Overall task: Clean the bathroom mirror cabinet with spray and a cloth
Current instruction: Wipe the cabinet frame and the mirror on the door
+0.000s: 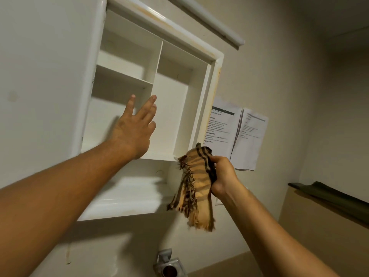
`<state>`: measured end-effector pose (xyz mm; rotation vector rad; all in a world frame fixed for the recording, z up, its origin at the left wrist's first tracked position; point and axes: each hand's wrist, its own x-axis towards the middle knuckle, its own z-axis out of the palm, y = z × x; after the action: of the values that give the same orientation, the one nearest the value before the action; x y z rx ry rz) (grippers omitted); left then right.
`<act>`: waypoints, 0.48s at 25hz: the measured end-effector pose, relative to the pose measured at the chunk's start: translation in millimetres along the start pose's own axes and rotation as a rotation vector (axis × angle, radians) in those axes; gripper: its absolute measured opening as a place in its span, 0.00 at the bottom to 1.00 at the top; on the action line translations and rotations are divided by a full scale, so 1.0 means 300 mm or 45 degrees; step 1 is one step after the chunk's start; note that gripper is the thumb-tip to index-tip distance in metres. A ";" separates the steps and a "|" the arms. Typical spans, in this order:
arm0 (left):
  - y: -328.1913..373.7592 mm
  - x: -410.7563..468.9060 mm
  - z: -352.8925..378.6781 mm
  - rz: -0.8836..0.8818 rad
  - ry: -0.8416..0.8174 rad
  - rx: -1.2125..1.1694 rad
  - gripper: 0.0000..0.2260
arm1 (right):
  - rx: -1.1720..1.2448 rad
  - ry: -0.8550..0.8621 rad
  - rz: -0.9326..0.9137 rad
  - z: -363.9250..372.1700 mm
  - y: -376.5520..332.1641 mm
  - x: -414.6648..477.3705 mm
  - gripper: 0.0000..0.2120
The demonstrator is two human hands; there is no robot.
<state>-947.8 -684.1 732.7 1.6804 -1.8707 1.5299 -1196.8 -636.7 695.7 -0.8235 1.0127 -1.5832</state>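
Note:
The white wall cabinet (179,62) stands open, its door (46,76) swung out to the left. Inside are bare white shelves and a vertical divider (157,64). My left hand (133,126) is raised in front of the lower left compartment with fingers spread and straight, holding nothing. My right hand (223,176) grips a tan cloth with dark stripes and a frayed fringe (195,192), which hangs below the cabinet's lower right corner. No spray bottle is in view.
Printed paper sheets (235,134) are stuck to the wall right of the cabinet. A white ledge (123,198) juts out beneath it. A metal fixture (169,264) sits low on the wall. A dark cloth lies on a cardboard box (327,222) at right.

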 end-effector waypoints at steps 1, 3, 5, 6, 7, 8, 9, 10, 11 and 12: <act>0.001 -0.001 -0.001 -0.001 0.000 0.001 0.22 | 0.050 -0.001 0.045 0.009 0.005 0.003 0.13; 0.000 0.000 -0.003 0.003 0.003 -0.007 0.22 | 0.070 0.037 0.010 0.030 0.012 0.014 0.14; 0.001 0.001 -0.004 0.005 -0.001 -0.018 0.22 | 0.046 0.140 -0.126 0.044 -0.011 0.028 0.11; 0.003 0.002 -0.002 0.001 -0.002 -0.019 0.22 | 0.006 0.186 -0.229 0.050 -0.041 0.033 0.10; 0.002 0.002 0.001 -0.004 -0.001 -0.018 0.23 | -0.069 0.223 -0.381 0.062 -0.078 0.032 0.09; 0.003 0.003 0.006 -0.006 0.002 -0.016 0.23 | -0.233 0.246 -0.618 0.078 -0.117 0.027 0.11; 0.003 0.005 0.008 -0.006 0.006 -0.014 0.23 | -0.551 0.265 -0.955 0.091 -0.148 0.029 0.13; 0.005 0.006 0.010 -0.004 0.008 -0.013 0.23 | -1.019 0.277 -1.352 0.100 -0.163 0.033 0.13; 0.005 0.007 0.010 -0.001 0.010 -0.014 0.23 | -1.588 0.267 -1.699 0.113 -0.166 0.034 0.14; 0.004 0.007 0.012 0.002 0.013 -0.020 0.23 | -2.127 0.188 -1.882 0.123 -0.156 0.043 0.15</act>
<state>-947.7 -688.4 732.0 1.6617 -1.8746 1.5175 -1185.3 -651.7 753.6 -3.1413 2.0112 -1.4754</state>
